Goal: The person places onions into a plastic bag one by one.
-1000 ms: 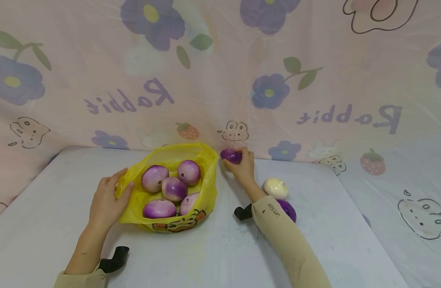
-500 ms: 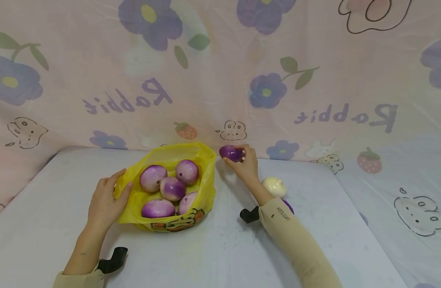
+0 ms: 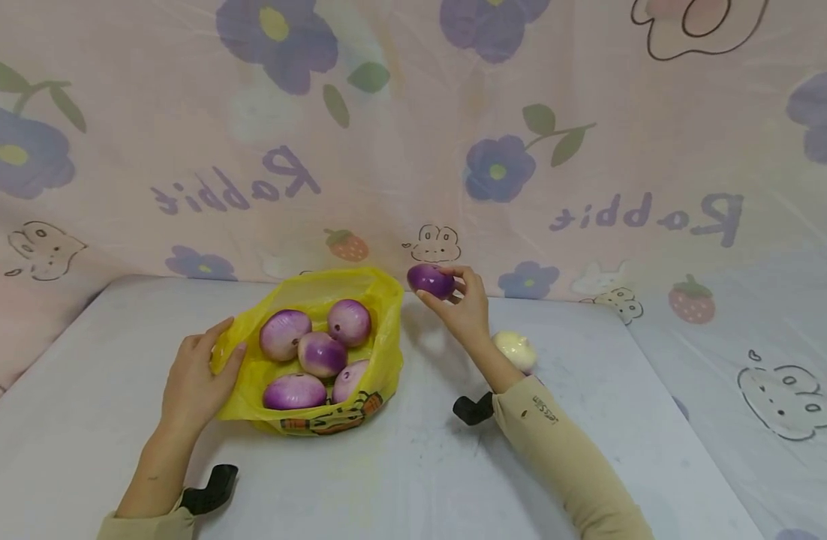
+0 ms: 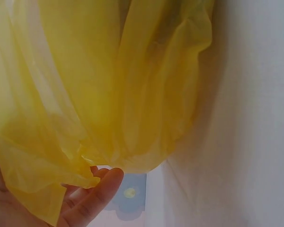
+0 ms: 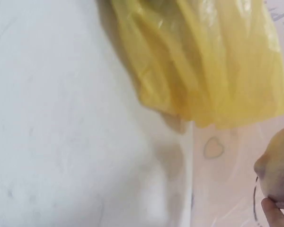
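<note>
A yellow plastic bag [image 3: 386,367] stands with its mouth spread, several purple-and-white onions [image 3: 294,391] visible inside. At its left rim, my left hand [image 3: 196,386] holds the plastic between thumb and fingers; in the left wrist view, folds of the bag [image 4: 99,104] lie across that hand [image 4: 85,203]. Just beyond the bag's right rim, my right hand [image 3: 466,304] grips a dark purple onion [image 3: 430,280], raised off the table. Part of this onion [image 5: 280,165] appears at the right edge of the right wrist view, a fingertip against it.
A white onion [image 3: 515,351] lies on the white table [image 3: 413,465], beside the right forearm. A purple sliver shows under it, mostly hidden by the sleeve [image 3: 555,442]. Behind the table hangs a patterned cloth [image 3: 386,172].
My right hand has lifted the purple onion slightly up off the table, and the forearm has shifted right, covering the other purple onion. My left hand keeps its hold on the bag.
</note>
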The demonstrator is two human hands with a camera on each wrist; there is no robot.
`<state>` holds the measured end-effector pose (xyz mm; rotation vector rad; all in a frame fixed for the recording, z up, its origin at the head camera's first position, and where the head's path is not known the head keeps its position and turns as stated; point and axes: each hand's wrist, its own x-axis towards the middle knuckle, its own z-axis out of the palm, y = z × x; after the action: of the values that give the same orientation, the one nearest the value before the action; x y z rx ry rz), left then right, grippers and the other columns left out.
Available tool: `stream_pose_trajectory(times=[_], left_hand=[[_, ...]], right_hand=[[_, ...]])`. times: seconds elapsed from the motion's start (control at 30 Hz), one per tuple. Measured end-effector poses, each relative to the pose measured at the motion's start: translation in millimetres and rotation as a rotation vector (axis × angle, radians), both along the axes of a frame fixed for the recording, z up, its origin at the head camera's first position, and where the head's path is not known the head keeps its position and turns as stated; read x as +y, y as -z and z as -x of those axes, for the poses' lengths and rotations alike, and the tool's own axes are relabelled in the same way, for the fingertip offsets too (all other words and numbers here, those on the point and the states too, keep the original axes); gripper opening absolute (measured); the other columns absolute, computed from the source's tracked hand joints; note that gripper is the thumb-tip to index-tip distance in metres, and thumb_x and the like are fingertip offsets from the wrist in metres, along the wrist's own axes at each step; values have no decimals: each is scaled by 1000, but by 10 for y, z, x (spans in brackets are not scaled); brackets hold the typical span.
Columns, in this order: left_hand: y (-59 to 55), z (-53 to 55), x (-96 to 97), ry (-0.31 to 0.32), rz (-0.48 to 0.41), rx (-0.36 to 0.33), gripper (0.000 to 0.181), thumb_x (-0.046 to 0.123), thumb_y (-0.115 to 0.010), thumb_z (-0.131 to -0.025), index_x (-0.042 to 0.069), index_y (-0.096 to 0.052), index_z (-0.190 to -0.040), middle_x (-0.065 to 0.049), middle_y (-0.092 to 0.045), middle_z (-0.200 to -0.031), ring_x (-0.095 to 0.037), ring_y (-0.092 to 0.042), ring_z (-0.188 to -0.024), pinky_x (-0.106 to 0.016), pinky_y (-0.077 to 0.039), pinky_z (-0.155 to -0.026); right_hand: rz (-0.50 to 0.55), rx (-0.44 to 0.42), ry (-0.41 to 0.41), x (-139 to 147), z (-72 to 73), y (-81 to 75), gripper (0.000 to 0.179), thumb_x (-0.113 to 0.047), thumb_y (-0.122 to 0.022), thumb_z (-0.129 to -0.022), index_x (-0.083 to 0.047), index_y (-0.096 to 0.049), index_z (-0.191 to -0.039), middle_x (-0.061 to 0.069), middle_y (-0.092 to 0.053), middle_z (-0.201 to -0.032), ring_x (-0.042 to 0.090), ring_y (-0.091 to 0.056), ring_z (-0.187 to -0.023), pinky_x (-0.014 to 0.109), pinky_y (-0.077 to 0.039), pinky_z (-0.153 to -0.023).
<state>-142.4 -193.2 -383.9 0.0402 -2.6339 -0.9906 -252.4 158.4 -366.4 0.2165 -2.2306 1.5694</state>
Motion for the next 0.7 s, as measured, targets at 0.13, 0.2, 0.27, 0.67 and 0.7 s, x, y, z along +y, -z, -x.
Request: stream_pose_trajectory(times=[0.13,0.2,0.27,0.67,0.7], left_hand=[[-3,-2,2,-2,2,1,49,23,-52,-97,0,-44,-139,-34,-43,-122,-47,-47,-100,-59,-41,-80],[-5,3,7,-1,1,-2,49,23,-52,-97,0,-44,-140,-35,-43,-121,-47,-47,-100,-59,-41,-79],[-5,5,7,1,-1,-5,50,24,-52,-97,0,-44,-140,-35,-43,-122,-47,-47,-100,-59,-42,-80],[-2,19,-9,-11,6,10,49,23,-53,-96,0,-44,-139,-34,-44,-120,-47,-48,-98,-58,-41,-78],[-1,21,-8,-11,5,15,49,22,-53,-96,0,-45,-139,-34,-44,-120,-46,-48,-97,-57,-41,-78]], right_hand=[[40,30,-30,-56,-26,-91,49,-18,-83,-74,-5,-57,-113,15,-47,-123,32,-60,-108,39,-53,-89],[56,43,-39,-88,-44,-140,49,-17,-83,-74,-5,-56,-114,14,-47,-123,31,-60,-108,39,-53,-89],[72,59,-56,-128,-58,-186,49,-17,-83,-74,-4,-57,-114,14,-49,-123,31,-60,-107,40,-53,-89],[-6,75,-193,-444,-156,-384,48,-23,-79,-79,-12,-56,-120,6,-53,-125,23,-61,-109,34,-54,-87],[-15,77,-203,-468,-160,-391,49,-23,-79,-79,-11,-56,-120,6,-52,-125,23,-62,-109,34,-54,-87]])
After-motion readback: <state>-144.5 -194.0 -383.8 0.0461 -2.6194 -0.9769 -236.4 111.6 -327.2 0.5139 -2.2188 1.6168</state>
